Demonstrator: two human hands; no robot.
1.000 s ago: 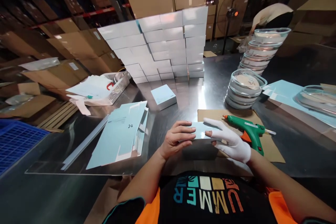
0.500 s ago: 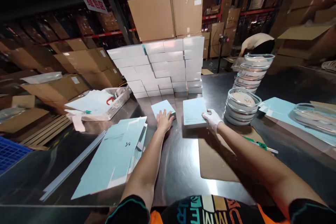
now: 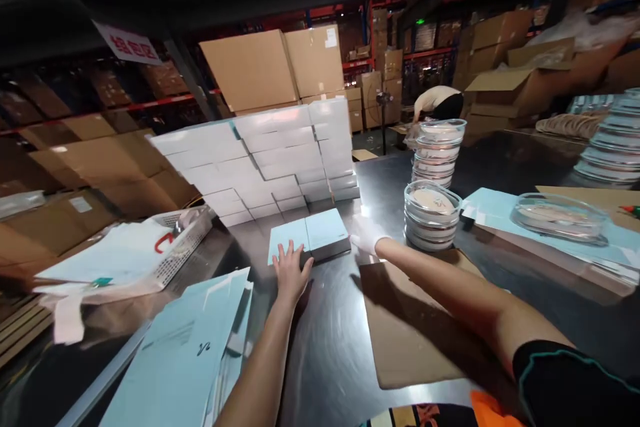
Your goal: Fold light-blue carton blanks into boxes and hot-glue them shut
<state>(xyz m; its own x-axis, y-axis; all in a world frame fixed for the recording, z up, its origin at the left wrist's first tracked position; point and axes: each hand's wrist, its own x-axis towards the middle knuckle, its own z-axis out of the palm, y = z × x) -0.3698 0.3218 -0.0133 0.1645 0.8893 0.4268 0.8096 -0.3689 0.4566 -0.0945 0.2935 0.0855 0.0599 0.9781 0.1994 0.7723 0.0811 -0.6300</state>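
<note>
Two light-blue flat boxes lie side by side on the metal table, touching along one edge: a left box (image 3: 286,237) and a right box (image 3: 327,230). My left hand (image 3: 291,272), bare, has its fingers spread over the near part of the left box. At the outer edge of the right box is my right hand (image 3: 369,237) in a white glove, its fingers stretched out, not wrapped around anything. Just behind the boxes stands a wall of stacked white boxes (image 3: 270,153).
Light-blue sheets (image 3: 175,347) lie at the left, near a white basket (image 3: 187,250). Brown cardboard (image 3: 400,327) lies under my right forearm. Stacked clear round containers (image 3: 433,217) stand at the right, near more blue sheets (image 3: 493,207). A person (image 3: 440,103) bends over in the back.
The right box has moved left against the left box, closing the gap between them. My right hand has loosened from its edge. The view has turned to the right.
</note>
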